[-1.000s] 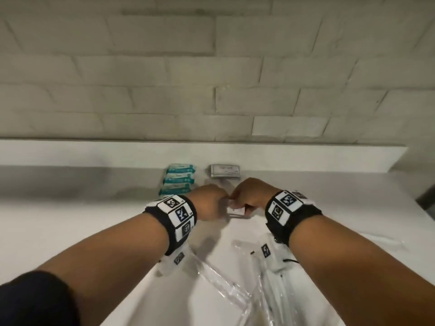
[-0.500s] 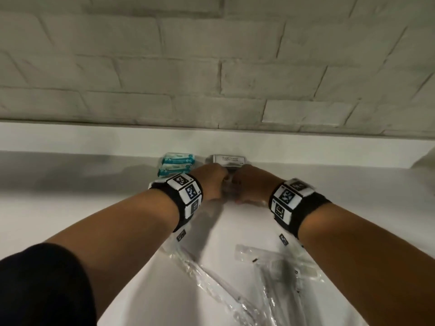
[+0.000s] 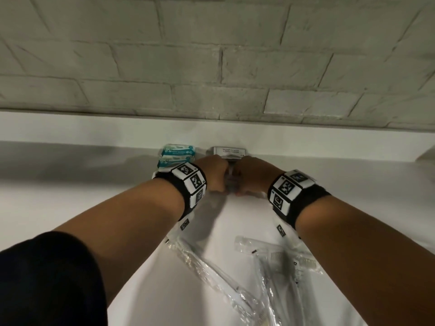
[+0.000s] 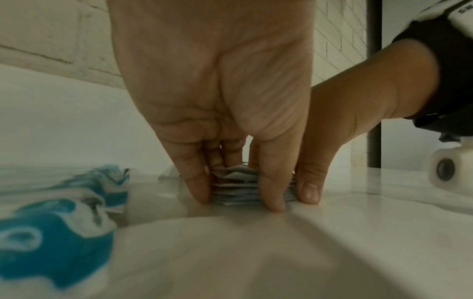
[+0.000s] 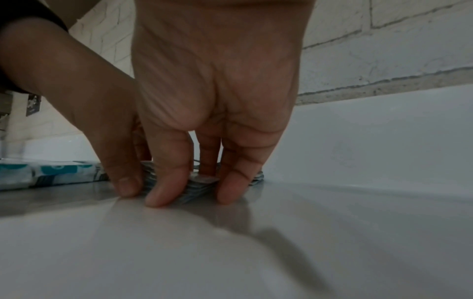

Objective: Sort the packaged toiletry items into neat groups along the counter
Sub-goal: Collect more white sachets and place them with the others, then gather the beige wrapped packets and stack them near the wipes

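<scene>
1. Two hands, L hand (image 3: 215, 171) & R hand (image 3: 250, 175), now further fwd vs 1 s ago, fingers curled round the sachet stack (image 4: 239, 187) from both sides, stack on counter (image 3: 70, 203).
2. Teal packets (image 3: 175, 156) just left of L hand; shampoo sachet (image 3: 229, 151) just beyond both hands, at wall.
3. Clear-wrapped toothbrushes (image 3: 277, 262) lie under the forearms, near edge.

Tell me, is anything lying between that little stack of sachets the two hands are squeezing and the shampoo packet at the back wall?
Nothing visible. The left hand and right hand pinch the stack of sachets on the counter, just in front of the shampoo packet. The hands hide the gap itself. The teal packets lie off to the left.
</scene>
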Available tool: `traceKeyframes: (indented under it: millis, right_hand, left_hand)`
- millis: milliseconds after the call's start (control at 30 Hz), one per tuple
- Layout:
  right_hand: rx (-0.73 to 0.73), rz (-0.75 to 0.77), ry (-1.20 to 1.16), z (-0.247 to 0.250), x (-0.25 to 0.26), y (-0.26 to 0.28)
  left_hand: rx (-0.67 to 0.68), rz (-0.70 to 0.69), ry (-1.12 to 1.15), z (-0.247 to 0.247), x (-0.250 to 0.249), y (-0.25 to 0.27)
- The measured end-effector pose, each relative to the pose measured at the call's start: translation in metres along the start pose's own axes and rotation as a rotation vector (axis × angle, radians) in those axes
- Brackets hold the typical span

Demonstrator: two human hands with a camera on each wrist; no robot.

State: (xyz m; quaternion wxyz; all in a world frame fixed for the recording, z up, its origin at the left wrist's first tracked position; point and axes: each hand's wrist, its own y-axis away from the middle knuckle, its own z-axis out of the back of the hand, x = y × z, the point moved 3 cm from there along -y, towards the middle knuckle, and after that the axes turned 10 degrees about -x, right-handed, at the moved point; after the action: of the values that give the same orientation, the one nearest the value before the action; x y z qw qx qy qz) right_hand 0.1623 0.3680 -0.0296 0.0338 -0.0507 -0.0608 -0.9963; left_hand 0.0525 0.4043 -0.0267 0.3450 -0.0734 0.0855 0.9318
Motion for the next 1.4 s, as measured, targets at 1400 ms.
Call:
traceKeyframes:
  millis: [1400]
  right_hand:
    - [0.130,-0.328,-0.121,-0.012,-0.064,0.346]
  left_hand:
    - [0.109,0.289,0.082,-0.049,-0.156,0.249]
